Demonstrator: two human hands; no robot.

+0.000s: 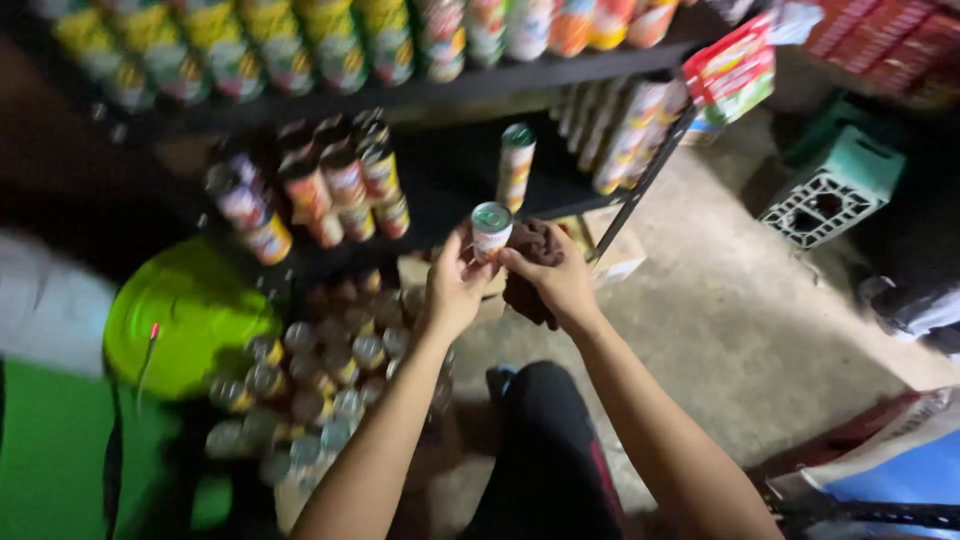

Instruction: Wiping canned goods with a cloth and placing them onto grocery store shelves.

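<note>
A small round metal tin with a silver-green lid and a pale label (pixel 490 229) is held upright in front of the dark metal shelf rack (pixel 560 195), between both hands and above a cluster of similar tins. The left hand (pixel 455 285) grips the tin's side with thumb and fingers curled about it. The right hand (pixel 560 280) is closed on a crumpled dark brown cloth (pixel 530 270) and presses it against the tin's right side (the cloth hangs down below the palm).

On the shelf just behind stands a single tall can with a green lid and an orange-and-white label (pixel 516 165), well apart from a group of red-labelled cans (pixel 335 190) further left. Below the hands, many silver-topped tins (pixel 320 385) sit packed together low down, beside a round bright green plastic lid (pixel 190 315). A pale green plastic crate (pixel 835 190) rests on the concrete floor (pixel 740 320) to the right.
</note>
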